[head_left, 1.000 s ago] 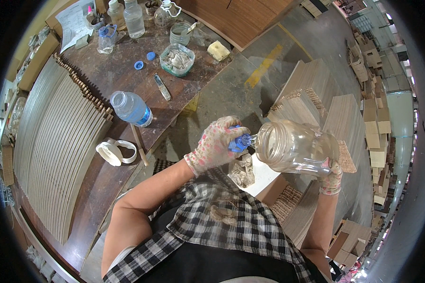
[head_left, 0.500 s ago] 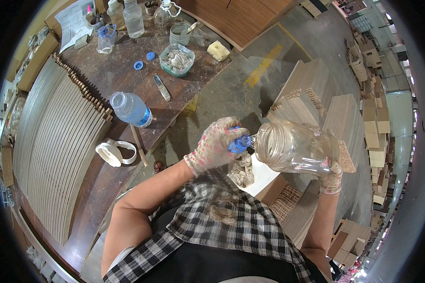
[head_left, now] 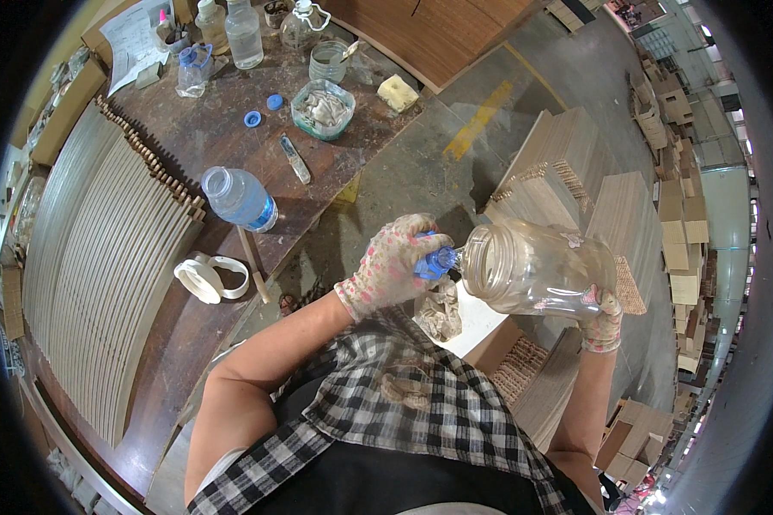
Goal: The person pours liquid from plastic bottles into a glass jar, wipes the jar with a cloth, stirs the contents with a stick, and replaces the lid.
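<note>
In the head view, the jar [head_left: 545, 270] lies sideways, long axis left to right, mouth facing left. Just beside that mouth, the left hand [head_left: 397, 259] has fingers curled round what looks like a blue bottle neck [head_left: 436, 263], pointing jarward. The right hand's [head_left: 604, 326] fingers, partly hidden, grip the jar's base end.

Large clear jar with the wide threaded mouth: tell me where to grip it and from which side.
Likely best at the base end, from the right, where the white, pink-patterned gloved right hand holds it. The jar is tipped sideways, its mouth facing the gloved left hand, so a grip there leaves the mouth free.
</note>
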Tool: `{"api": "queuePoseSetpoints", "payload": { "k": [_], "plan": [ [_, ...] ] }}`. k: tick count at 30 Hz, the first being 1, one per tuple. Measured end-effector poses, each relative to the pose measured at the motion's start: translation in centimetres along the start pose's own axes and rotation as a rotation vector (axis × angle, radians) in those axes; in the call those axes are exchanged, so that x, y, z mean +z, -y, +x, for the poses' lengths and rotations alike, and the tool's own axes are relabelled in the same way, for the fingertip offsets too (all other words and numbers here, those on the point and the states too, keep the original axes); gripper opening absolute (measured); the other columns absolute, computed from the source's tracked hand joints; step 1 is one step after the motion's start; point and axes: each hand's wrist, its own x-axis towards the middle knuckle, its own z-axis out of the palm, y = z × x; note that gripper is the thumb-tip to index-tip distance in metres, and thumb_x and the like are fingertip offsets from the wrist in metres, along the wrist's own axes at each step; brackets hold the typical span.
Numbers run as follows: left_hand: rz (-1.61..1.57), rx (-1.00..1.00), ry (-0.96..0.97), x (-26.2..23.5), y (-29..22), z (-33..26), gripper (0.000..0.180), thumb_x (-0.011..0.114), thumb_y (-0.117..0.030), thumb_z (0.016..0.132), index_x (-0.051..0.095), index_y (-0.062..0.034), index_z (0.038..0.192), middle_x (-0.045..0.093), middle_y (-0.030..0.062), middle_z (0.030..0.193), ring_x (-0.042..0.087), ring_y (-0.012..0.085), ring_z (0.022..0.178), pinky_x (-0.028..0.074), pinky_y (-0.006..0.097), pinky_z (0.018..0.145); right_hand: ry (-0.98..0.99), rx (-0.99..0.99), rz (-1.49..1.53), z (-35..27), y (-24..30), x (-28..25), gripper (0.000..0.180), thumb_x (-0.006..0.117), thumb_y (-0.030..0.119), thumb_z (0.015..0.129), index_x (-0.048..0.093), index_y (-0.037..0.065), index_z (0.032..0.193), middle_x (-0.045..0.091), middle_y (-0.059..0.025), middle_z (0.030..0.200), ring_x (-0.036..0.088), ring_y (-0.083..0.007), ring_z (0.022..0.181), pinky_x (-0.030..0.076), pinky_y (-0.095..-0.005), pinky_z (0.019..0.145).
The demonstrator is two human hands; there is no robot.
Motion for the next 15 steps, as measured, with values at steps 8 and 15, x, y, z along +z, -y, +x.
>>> {"api": "queuePoseSetpoints", "payload": {
  "k": [8,15],
  "plan": [
    [0.010,0.019,-0.007,0.2,0.3,-0.2,0.050,0.085,-0.030,0.067,0.068,-0.0085,0.108,0.060,0.0167,0.112,0.062,0.0353,0.102,0.051,0.041,0.085,-0.001,-0.043,-0.031,-0.2,0.5,3.4,0.023,0.071,0.009,0.079,0.058,0.003,0.098,0.055,0.0016,0.085,0.051,-0.0096,0.070,0.047,-0.0233,0.070],
    [0.013,0.009,-0.005,0.3,0.2,-0.3,0.049,0.085,-0.030,0.067,0.068,-0.0085,0.108,0.060,0.0172,0.114,0.062,0.0354,0.104,0.051,0.041,0.087,0.067,-0.045,-0.274,0.3,0.0,0.8,0.038,0.067,0.009,0.082,0.049,0.008,0.117,0.045,0.0015,0.101,0.041,-0.0112,0.084,0.038,-0.0238,0.072]
  ]
}}
